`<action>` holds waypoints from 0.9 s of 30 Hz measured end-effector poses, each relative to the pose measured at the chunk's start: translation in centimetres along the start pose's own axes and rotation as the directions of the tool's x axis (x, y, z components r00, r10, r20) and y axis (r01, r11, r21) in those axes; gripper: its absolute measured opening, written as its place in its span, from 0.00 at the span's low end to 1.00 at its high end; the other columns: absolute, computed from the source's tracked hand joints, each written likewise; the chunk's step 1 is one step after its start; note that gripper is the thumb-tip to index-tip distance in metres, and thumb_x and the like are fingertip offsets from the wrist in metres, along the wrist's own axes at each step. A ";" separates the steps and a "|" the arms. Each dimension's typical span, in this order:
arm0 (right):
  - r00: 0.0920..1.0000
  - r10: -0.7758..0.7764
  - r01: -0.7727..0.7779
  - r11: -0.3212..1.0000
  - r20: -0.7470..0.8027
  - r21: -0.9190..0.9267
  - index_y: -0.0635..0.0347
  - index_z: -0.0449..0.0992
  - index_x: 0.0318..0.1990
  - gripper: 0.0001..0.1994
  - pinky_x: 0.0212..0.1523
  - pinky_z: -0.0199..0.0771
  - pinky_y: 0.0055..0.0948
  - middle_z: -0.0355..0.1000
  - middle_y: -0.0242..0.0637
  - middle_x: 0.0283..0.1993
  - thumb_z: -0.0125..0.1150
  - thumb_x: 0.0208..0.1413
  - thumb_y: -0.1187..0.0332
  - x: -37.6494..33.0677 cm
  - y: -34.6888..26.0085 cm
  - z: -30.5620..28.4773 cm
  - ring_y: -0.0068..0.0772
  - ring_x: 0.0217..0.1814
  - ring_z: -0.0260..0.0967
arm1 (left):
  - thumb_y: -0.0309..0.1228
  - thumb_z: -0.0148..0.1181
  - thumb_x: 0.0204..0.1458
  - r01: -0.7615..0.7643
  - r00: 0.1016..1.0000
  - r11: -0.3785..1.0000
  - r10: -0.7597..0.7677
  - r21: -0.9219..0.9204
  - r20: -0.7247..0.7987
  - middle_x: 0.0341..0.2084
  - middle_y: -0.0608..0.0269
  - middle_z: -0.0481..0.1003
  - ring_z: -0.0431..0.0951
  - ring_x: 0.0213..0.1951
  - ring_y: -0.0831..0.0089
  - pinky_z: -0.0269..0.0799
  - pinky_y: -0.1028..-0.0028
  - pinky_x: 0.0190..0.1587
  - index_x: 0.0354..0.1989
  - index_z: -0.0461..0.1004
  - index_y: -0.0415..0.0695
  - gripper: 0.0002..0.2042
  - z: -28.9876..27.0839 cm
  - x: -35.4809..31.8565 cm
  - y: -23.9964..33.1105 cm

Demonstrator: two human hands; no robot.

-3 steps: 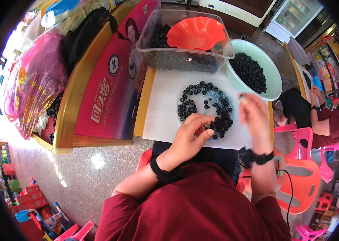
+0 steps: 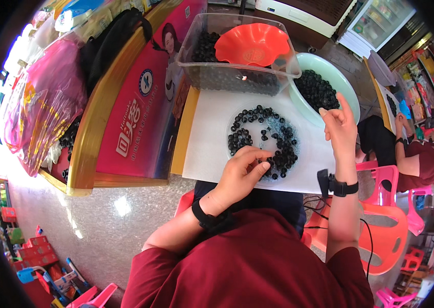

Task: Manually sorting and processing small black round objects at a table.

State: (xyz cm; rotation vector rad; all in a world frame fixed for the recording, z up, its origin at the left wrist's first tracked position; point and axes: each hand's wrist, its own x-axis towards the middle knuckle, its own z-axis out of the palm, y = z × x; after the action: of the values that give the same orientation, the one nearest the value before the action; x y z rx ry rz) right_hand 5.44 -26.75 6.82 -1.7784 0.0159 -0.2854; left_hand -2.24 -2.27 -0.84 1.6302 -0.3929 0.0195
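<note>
Berries [image 2: 258, 134] spread loose on board [image 2: 206, 143], more heaped in tub [image 2: 199, 66] and bowl [image 2: 325, 66]. Left hand [image 2: 240, 174] pinched on berry [image 2: 263, 166]; right hand [image 2: 340, 128] lifted, fingers loose, nothing gripped.

clear plastic tub [image 2: 237, 77], glossy | orange plastic scoop [image 2: 250, 43], shiny | white tabletop [image 2: 206, 138], matt

Bare board [image 2: 206, 149] left of berries [image 2: 263, 141] free; tub [image 2: 237, 77], bowl [image 2: 348, 87] block behind.

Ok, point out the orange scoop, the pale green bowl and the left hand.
orange scoop [image 2: 252, 45], head view, its inner face.
pale green bowl [image 2: 344, 82], head view, bare right rim.
left hand [image 2: 241, 174], head view, back of hand.
</note>
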 end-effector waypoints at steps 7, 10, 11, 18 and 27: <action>0.875 -0.158 0.412 0.738 0.457 -0.534 0.55 0.80 0.46 0.11 0.37 0.74 0.34 0.75 0.37 0.33 0.63 0.55 0.69 0.5 4.4 3.6 0.38 0.34 0.75 | 0.25 0.60 0.58 0.059 0.998 0.997 -0.060 -0.049 -0.027 0.38 0.63 0.75 0.75 0.38 0.76 0.72 0.78 0.39 0.44 0.79 0.39 0.08 0.1 0.1 -0.6; 0.841 -0.097 0.466 0.629 0.532 -0.622 0.55 0.81 0.39 0.07 0.41 0.74 0.41 0.75 0.42 0.38 0.60 0.55 0.68 0.7 6.0 5.4 0.49 0.40 0.74 | 0.25 0.60 0.58 0.069 0.997 0.997 -0.070 -0.040 -0.021 0.36 0.64 0.75 0.75 0.36 0.77 0.72 0.78 0.38 0.43 0.79 0.40 0.07 0.2 0.1 -0.7; 0.834 -0.067 0.473 0.596 0.547 -0.649 0.54 0.81 0.39 0.07 0.42 0.74 0.42 0.75 0.42 0.38 0.59 0.55 0.68 0.9 6.4 5.7 0.49 0.41 0.74 | 0.25 0.60 0.58 0.074 0.997 0.997 -0.074 -0.031 -0.020 0.35 0.65 0.75 0.75 0.35 0.77 0.72 0.79 0.38 0.43 0.79 0.40 0.07 0.2 0.1 -0.7; 0.818 -0.052 0.481 0.609 0.573 -0.631 0.54 0.80 0.43 0.09 0.42 0.75 0.43 0.75 0.41 0.40 0.58 0.55 0.67 0.9 5.6 6.4 0.49 0.42 0.74 | 0.24 0.61 0.57 0.056 0.998 0.998 -0.056 -0.007 -0.017 0.34 0.65 0.75 0.75 0.33 0.77 0.71 0.78 0.35 0.42 0.80 0.40 0.06 0.2 0.2 -1.0; 0.773 -0.010 0.511 0.602 0.634 -0.613 0.56 0.78 0.39 0.08 0.39 0.75 0.43 0.75 0.41 0.34 0.60 0.54 0.65 -0.2 5.9 7.7 0.47 0.39 0.75 | 0.24 0.61 0.58 -0.023 0.999 0.998 0.025 0.053 -0.037 0.32 0.65 0.75 0.75 0.30 0.77 0.72 0.79 0.32 0.41 0.79 0.40 0.06 0.2 0.3 -1.2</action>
State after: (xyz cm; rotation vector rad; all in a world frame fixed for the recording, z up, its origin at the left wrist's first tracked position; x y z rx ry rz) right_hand 7.66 -20.63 -0.42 -2.6823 -0.6988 0.0948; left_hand -1.70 -2.47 -1.90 1.6742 -0.3853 0.0792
